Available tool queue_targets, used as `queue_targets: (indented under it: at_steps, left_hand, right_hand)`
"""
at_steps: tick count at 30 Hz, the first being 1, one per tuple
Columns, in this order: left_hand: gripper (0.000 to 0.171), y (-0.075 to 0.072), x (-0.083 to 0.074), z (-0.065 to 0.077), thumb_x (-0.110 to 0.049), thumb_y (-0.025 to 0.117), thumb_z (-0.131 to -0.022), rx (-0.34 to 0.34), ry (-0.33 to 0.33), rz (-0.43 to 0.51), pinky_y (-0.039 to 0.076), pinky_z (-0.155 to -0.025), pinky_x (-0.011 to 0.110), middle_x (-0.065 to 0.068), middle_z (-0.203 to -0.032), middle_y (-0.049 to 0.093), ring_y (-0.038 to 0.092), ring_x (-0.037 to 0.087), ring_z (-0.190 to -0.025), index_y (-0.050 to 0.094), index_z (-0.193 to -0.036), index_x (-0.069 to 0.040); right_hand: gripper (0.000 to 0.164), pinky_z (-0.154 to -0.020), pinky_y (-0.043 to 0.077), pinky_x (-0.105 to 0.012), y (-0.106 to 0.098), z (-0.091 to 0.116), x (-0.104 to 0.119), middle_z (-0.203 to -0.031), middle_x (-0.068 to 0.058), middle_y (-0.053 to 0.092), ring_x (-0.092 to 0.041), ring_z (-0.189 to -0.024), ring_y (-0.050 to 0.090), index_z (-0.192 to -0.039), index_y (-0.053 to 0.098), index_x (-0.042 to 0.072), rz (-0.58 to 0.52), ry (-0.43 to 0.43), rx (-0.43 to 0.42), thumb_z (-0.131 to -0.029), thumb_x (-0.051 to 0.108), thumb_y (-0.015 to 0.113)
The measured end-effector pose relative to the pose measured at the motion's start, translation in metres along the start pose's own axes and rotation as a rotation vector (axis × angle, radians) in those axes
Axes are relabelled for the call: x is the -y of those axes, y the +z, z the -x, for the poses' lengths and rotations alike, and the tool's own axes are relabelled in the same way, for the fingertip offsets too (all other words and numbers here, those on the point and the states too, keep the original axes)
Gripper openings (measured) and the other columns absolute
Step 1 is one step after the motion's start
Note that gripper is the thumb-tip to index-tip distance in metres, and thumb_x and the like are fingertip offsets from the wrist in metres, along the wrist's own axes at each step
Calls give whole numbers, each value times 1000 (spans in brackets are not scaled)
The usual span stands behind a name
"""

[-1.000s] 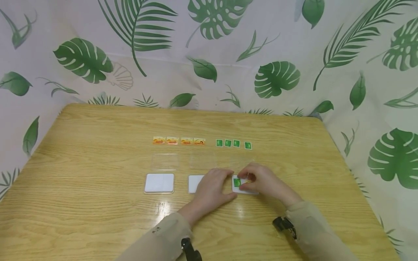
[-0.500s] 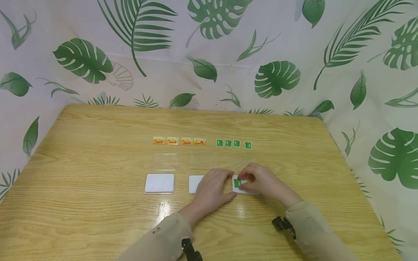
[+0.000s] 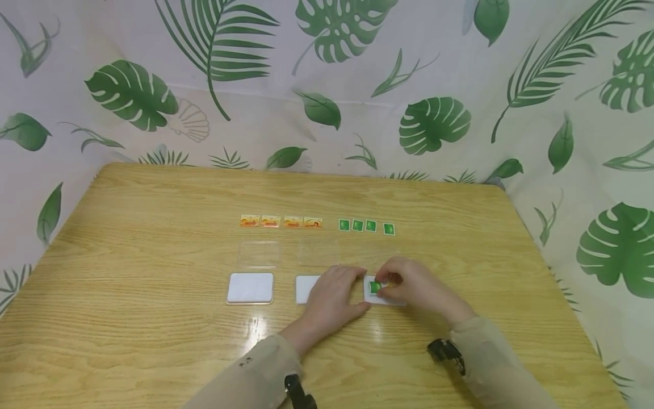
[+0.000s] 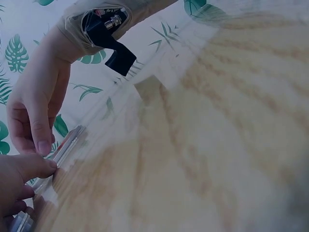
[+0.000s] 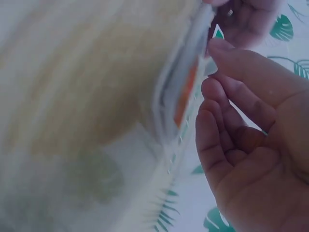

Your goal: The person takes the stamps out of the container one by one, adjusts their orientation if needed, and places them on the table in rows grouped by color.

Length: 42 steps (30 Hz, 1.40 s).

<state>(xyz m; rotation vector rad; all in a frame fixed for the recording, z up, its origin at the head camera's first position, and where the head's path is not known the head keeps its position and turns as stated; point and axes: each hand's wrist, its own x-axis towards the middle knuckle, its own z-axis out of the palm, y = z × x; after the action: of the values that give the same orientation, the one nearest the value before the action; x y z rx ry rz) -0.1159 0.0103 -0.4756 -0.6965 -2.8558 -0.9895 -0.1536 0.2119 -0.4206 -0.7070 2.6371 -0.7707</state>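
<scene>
My right hand (image 3: 415, 287) pinches a small green stamp (image 3: 374, 288) between thumb and forefinger, just over the rightmost flat white case (image 3: 369, 299). The stamp looks slightly bent. With thumb and forefinger, my left hand (image 3: 331, 296) holds that case at its left corners. In the right wrist view an orange picture piece (image 5: 186, 96) lies on the case (image 5: 165, 99); in the head view my right fingers mostly cover it. A second white case (image 3: 305, 288) is partly hidden behind my left hand. Farther left lies a third white case (image 3: 250, 287).
Behind the cases lie clear plastic lids (image 3: 259, 254), faint against the wooden table (image 3: 153, 341). A row of orange stamps (image 3: 271, 221) and a row of green stamps (image 3: 357, 225) lie farther back. A leaf-patterned cloth (image 3: 357, 136) hangs behind.
The green stamp has shifted slightly right and now looks bent or lifted between my right fingers. My left hand has stayed at the case.
</scene>
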Motion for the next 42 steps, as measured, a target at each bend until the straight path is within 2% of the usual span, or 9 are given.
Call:
queue_targets:
  at_steps: [4, 10, 18, 24, 28, 42]
  left_hand:
    - [59, 0, 0, 0, -39, 74, -82, 2, 0, -3, 35, -105, 30, -1, -128, 57, 47, 15, -121, 54, -130, -12]
    - [58, -1, 1, 0, -38, 74, -81, 0, -5, -7, 36, -104, 30, -1, -127, 57, 47, 15, -120, 54, -130, -13]
    - [58, 0, 2, 1, -38, 74, -81, -12, 6, -9, 36, -104, 30, 0, -127, 58, 48, 16, -120, 55, -129, -12]
    - [57, -1, 2, 1, -39, 73, -82, -5, 14, -15, 36, -104, 30, 0, -127, 57, 48, 16, -120, 55, -129, -12]
    - [57, 0, 1, 1, -38, 73, -83, -1, 18, -11, 35, -105, 30, 0, -127, 57, 47, 16, -120, 54, -129, -12]
    - [56, -1, -1, 1, -39, 72, -83, -6, 21, -15, 35, -105, 30, -1, -126, 57, 47, 15, -120, 55, -129, -12]
  right_hand:
    - [15, -71, 46, -31, -11, -1, -5, -88, 4, 61, -15, -80, 52, -96, 70, 12, 1, 50, -23, -82, 16, 76]
    - [16, -69, 45, -32, -33, -11, -16, -86, 0, 61, -17, -79, 51, -96, 70, 8, 30, 44, -102, -82, 14, 75]
    - [16, -67, 45, -33, -55, -32, -45, -86, -5, 63, -20, -78, 53, -97, 70, 4, 62, 105, -152, -84, 12, 73]
    - [19, -69, 45, -33, -60, -50, -68, -87, -7, 63, -21, -80, 54, -100, 70, 2, 53, 172, -149, -85, 14, 72]
    - [20, -70, 44, -34, -62, -58, -78, -87, -8, 63, -22, -81, 54, -101, 69, 1, 52, 187, -142, -86, 13, 71]
    - [22, -76, 46, -36, -62, -65, -90, -92, -8, 65, -22, -85, 56, -104, 68, 1, 51, 199, -113, -86, 13, 70]
